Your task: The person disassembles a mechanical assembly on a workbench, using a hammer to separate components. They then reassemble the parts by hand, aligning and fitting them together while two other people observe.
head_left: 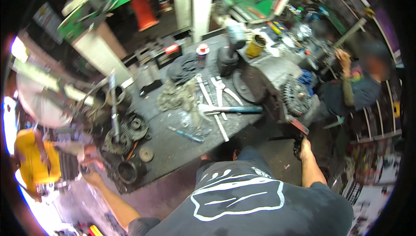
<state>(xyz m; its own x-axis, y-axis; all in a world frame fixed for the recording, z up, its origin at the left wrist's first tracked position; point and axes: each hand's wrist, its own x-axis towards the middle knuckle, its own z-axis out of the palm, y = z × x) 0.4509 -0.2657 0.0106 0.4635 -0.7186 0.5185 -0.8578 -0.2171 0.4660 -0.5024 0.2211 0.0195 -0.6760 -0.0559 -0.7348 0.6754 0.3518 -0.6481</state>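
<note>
Off the bench's (171, 156) right end: your right hand (306, 148), fingers curled round a dark tool (297, 147), kind unclear, a thin dark bar pointing left beside it.
Off the left corner: your left hand (91, 176), blurred; you cannot tell how far it is open, nor whether it holds anything.
Nearest your left hand: one dark cylinder (138, 169), open end up; small disc (146, 154) just beside.
Bench middle: hammer (234, 109), teal handle, lying near pale hand tools (219, 84); rag (171, 97) to their left.
Bench right: toothed wheel (296, 96).
Persons: one at right (353, 86); one in yellow, left (48, 166).
</note>
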